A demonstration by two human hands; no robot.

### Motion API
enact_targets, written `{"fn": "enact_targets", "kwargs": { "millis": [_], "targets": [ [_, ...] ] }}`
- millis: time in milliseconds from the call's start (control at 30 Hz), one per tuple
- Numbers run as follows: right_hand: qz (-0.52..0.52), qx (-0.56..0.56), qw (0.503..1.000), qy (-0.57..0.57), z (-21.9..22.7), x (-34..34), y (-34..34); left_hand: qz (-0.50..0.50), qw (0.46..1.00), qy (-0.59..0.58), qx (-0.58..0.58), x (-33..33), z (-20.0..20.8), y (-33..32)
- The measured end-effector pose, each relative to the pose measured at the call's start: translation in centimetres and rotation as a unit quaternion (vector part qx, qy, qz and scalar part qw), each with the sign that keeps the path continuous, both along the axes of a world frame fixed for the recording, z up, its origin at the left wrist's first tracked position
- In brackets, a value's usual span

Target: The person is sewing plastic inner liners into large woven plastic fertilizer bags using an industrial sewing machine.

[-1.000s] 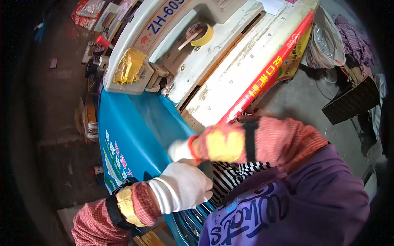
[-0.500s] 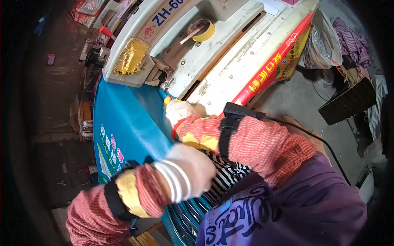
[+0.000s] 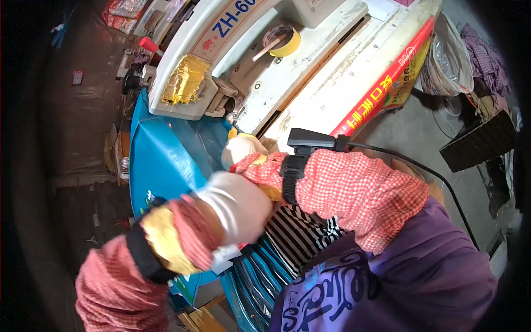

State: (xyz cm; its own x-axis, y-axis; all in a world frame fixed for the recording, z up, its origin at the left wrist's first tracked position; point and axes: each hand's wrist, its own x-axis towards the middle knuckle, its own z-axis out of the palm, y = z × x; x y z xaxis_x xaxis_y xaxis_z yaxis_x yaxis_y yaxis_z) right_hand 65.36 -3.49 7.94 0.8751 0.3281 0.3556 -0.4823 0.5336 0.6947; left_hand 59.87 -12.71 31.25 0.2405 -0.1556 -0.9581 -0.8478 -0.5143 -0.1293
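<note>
I'm guiding a blue plastic sheet [image 3: 160,152] at the white machine [image 3: 191,44], and I'm judging the step in hand to be lining its edge up beneath the machine's head. The sheet is lying just left of the worktop [image 3: 326,94], its upper end reaching the head below the gold patch [image 3: 187,79]. Its long axis is running from there down toward my lap, slanting a little right, and its printed side is facing outward to the left. Folded blue plastic is showing below my hands, but I cannot tell whether it is the same piece.

My right hand [image 3: 241,150], in a pale glove, is resting by the sheet's edge near the head; I cannot tell whether its fingers are clamping. My left hand [image 3: 235,205] is showing blurred over the sheet, beside the right sleeve, so its grip is staying unclear to me too.

I'm reading the next move as calling for a flat, straight edge, with fingers staying clear of the head.
</note>
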Motion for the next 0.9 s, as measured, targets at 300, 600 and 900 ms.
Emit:
{"fn": "enact_targets", "kwargs": {
  "millis": [300,600,900],
  "targets": [
    [-0.078,0.164,0.890,-0.419,0.6,2.6,-0.2,0.021,0.976,0.103,0.189,-4.7,4.0,-1.3],
    [-0.309,0.230,0.734,-0.559,1.5,6.7,1.7,-0.015,0.986,-0.162,0.039,5.0,5.1,1.0],
    [-0.054,0.161,0.882,-0.439,2.3,3.0,-1.1,0.081,0.990,-0.014,-0.116,-4.4,1.8,1.0]
  ]
}}
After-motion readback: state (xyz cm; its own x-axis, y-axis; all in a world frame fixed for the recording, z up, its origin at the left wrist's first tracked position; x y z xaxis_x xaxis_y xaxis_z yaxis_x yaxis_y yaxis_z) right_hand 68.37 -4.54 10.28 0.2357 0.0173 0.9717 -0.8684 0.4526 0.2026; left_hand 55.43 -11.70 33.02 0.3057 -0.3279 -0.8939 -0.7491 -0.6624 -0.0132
